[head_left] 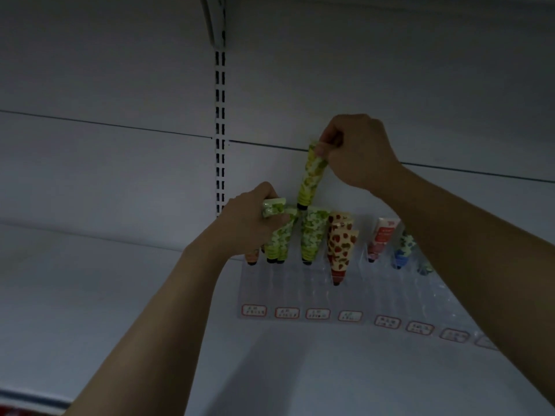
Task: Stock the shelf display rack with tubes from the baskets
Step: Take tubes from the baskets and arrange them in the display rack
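- The clear plastic rack sits on the white shelf, with a row of small red-bordered labels along its front edge.
- The right hand is above the rack's back row. Its thumb and fingertips pinch the flat crimped end of a green tube.
- That tube hangs nearly upright, cap down, just above the rack's left-middle slots.
- The left hand is over the rack's left end, fingers curled around a bunch of green tubes with their caps pointing down. Whether those caps sit in the rack cannot be told.
- Standing in the rack, from its left end:
  - an orange tube, partly behind the left hand
  - a leaf-print tube
  - strawberry-print tubes
  - a pink tube
  - a blue tube
- A slotted upright runs up the back wall behind the rack's left end.
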Motion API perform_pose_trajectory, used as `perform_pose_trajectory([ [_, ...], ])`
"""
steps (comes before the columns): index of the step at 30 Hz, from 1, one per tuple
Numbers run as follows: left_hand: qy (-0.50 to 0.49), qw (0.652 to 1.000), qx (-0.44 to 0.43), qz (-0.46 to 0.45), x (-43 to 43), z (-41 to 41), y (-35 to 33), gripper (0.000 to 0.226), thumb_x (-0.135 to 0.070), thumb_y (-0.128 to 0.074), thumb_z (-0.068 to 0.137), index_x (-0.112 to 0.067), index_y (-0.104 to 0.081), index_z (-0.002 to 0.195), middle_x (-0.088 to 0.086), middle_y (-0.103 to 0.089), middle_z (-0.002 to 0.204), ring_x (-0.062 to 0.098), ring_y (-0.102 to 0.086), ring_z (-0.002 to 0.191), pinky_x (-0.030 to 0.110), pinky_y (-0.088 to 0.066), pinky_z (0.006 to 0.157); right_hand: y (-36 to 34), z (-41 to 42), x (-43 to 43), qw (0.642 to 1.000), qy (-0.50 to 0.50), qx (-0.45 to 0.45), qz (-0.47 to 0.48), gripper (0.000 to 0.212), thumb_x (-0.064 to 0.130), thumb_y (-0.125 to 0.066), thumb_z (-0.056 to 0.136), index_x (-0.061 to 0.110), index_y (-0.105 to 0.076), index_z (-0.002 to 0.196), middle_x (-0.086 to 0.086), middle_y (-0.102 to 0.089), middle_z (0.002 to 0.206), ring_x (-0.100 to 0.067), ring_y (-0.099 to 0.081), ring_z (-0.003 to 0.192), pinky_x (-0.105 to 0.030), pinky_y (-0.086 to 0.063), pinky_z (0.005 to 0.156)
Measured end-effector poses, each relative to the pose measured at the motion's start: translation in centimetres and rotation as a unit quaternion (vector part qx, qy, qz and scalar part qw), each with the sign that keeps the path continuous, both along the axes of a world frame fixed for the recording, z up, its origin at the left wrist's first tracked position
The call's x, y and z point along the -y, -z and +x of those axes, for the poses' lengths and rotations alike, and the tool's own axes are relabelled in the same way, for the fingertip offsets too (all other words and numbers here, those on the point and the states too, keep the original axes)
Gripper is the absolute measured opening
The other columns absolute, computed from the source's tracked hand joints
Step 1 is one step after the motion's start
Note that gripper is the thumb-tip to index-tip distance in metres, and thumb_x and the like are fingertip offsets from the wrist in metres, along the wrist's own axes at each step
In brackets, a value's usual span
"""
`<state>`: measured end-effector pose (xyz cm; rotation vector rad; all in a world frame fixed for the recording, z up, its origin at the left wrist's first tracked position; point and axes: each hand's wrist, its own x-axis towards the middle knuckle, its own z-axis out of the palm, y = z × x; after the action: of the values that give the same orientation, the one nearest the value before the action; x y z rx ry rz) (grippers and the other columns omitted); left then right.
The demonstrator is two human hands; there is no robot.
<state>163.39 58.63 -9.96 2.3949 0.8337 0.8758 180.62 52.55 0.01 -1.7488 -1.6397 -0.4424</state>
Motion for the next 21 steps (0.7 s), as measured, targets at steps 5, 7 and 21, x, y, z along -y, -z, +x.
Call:
perform_pose_trajectory([
  [5,0.015,1.0,-0.005,0.019,-0.3,-0.1,0.0,0.024,-0.034,-0.064,0.089,-0.032,-0.042,0.081,-0.011,-0.065,0.107,0.014,-0.06,0.094,0.055,-0.039,0.1,-0.4,-0.7,-0.3,0.996,-0.046,-0.047,-0.054,0.007,0.015,-0.061,0.091,0.008,-0.059,0.092,-0.009,-0.062,0.094,-0.026,-0.062,0.086,-0.04,-0.053,0.079],
  [7,0.02,0.999,-0.006,0.024,-0.3,-0.3,-0.1,0.021,-0.033,-0.064,0.089,-0.033,-0.044,0.084,-0.015,-0.061,0.118,0.013,-0.059,0.103,0.056,-0.038,0.101,-0.1,-0.6,-0.2,0.996,-0.051,-0.062,-0.042,0.009,0.015,-0.06,0.092,0.006,-0.06,0.095,-0.011,-0.063,0.095,-0.025,-0.062,0.083,-0.043,-0.054,0.079],
  [21,0.009,0.997,-0.015,0.069,-0.6,0.1,0.2,0.023,-0.033,-0.064,0.089,-0.017,-0.051,0.097,0.002,-0.066,0.099,0.02,-0.06,0.084,0.032,-0.039,0.069,0.9,-0.9,0.0,0.993,-0.059,0.005,-0.101,0.015,0.025,-0.055,0.095,0.011,-0.06,0.098,0.002,-0.053,0.089,-0.013,-0.049,0.076,-0.021,-0.034,0.066],
])
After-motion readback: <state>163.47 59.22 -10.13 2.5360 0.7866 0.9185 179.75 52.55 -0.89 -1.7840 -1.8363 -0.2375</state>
